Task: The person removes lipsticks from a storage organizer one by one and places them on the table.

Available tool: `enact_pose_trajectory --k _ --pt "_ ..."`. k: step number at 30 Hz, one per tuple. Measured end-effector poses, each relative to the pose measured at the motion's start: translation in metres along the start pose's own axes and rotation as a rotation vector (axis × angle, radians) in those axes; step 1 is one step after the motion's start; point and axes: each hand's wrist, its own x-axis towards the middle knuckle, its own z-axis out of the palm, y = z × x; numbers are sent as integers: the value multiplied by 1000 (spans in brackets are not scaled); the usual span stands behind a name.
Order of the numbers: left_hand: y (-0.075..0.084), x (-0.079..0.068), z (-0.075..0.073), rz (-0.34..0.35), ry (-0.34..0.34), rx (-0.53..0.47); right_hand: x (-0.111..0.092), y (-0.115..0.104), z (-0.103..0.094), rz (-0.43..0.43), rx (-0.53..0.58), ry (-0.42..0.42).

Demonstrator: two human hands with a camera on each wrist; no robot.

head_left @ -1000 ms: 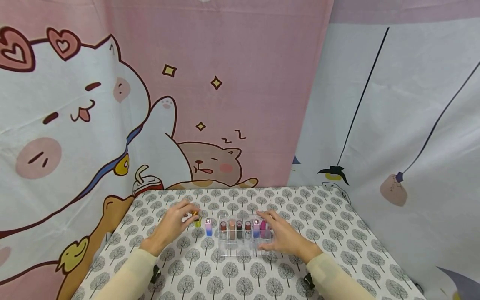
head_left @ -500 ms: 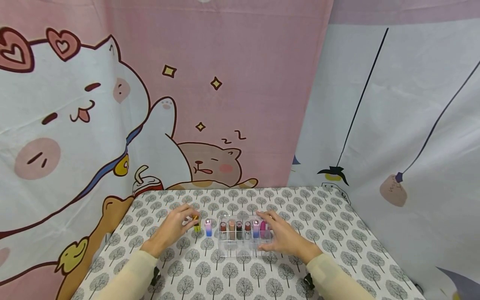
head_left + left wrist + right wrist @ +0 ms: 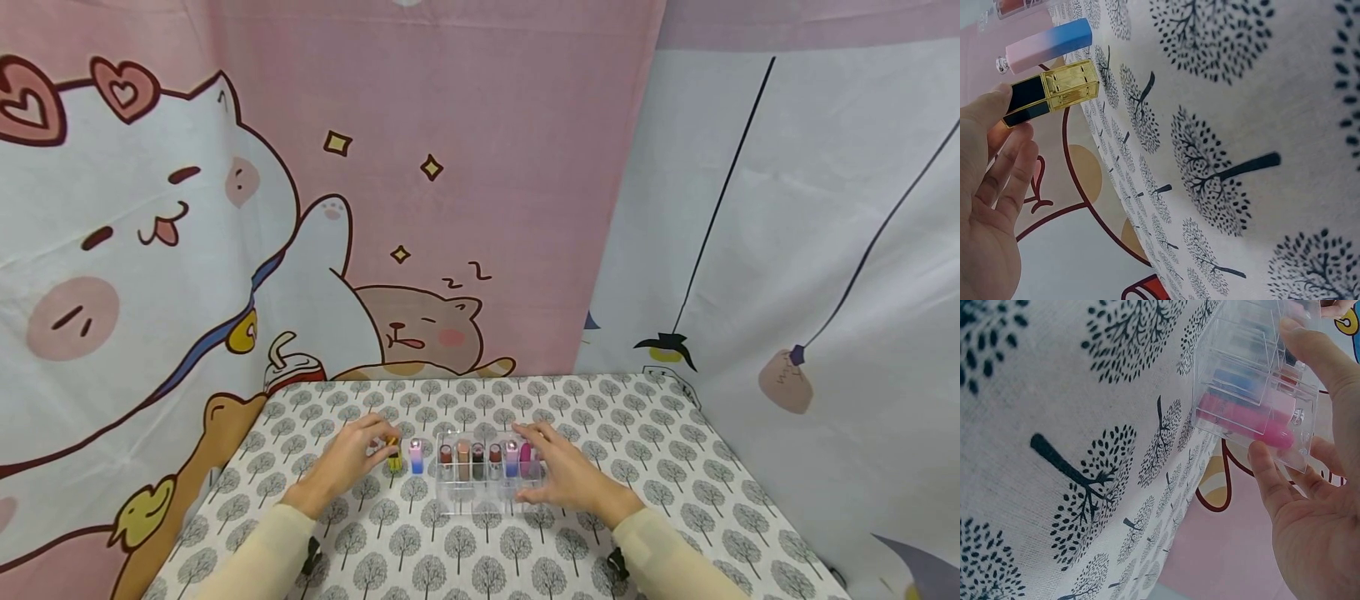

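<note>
My left hand [image 3: 351,452] pinches the black top of a gold-and-black lipstick [image 3: 1052,92] between thumb and fingers. The lipstick is upright, its gold base down at the cloth; whether it touches is hard to tell. Just right of it stands a pink-and-blue lipstick [image 3: 417,457], apart from the hand. A clear lipstick organizer [image 3: 474,505] sits to the right, with several lipsticks in its back row. My right hand [image 3: 564,467] grips the organizer's right end, thumb in front and fingers behind. In the right wrist view, a magenta lipstick [image 3: 1244,420] fills the end slot beside the fingers.
A white cloth [image 3: 487,575] printed with grey trees covers the table. Behind it hangs a pink cartoon curtain [image 3: 495,167], and a pale curtain [image 3: 847,233] closes the right side. The organizer's front compartments hold no lipsticks.
My left hand has lowered the gold-and-black lipstick slightly toward the cloth, beside the pink-and-blue lipstick. The right hand and the organizer have stayed in place.
</note>
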Motion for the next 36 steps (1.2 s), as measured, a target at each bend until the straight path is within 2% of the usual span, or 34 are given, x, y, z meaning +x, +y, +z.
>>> enact_pose_trajectory --k 10,21,36 --pt "0 -2 1 -29 -21 -25 0 -1 -1 -10 -5 2" --pt "-3 -6 5 2 -29 -27 -1 -1 -1 -8 -5 1" --pt "-2 -6 5 -37 -35 -14 -3 -2 -1 -14 -3 6"
